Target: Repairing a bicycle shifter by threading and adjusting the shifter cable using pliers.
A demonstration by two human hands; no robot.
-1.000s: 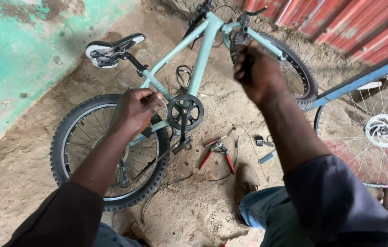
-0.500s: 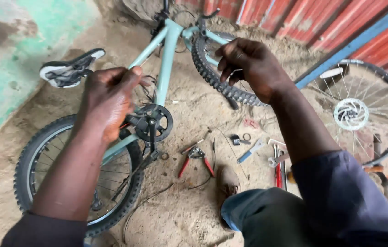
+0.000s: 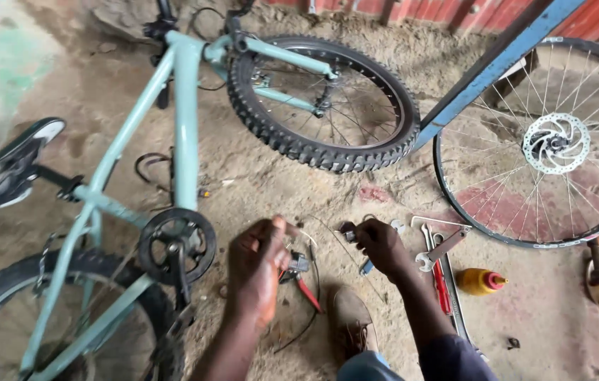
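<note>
My left hand (image 3: 257, 271) is down at the sandy ground, its fingers curled over red-handled pliers (image 3: 304, 281), whose jaws and one handle stick out to its right. My right hand (image 3: 382, 245) is close beside it, pinching a small dark part (image 3: 347, 229) between thumb and fingertips. A blue-handled tool (image 3: 366, 267) lies just under that hand. The pale green bicycle (image 3: 185, 134) lies on its side to the left, with its chainring and crank (image 3: 176, 243) next to my left hand.
A spanner (image 3: 440, 249), a red-handled screwdriver (image 3: 441, 286) and an orange bottle (image 3: 479, 281) lie to the right. Beyond them leans a loose wheel with a disc rotor (image 3: 552, 143) and a blue frame tube (image 3: 497, 67). My shoe (image 3: 351, 321) is below.
Both hands have left the bicycle and dropped to the tools on the ground. The view has tipped down and shifted right, so the bicycle sits further left.
</note>
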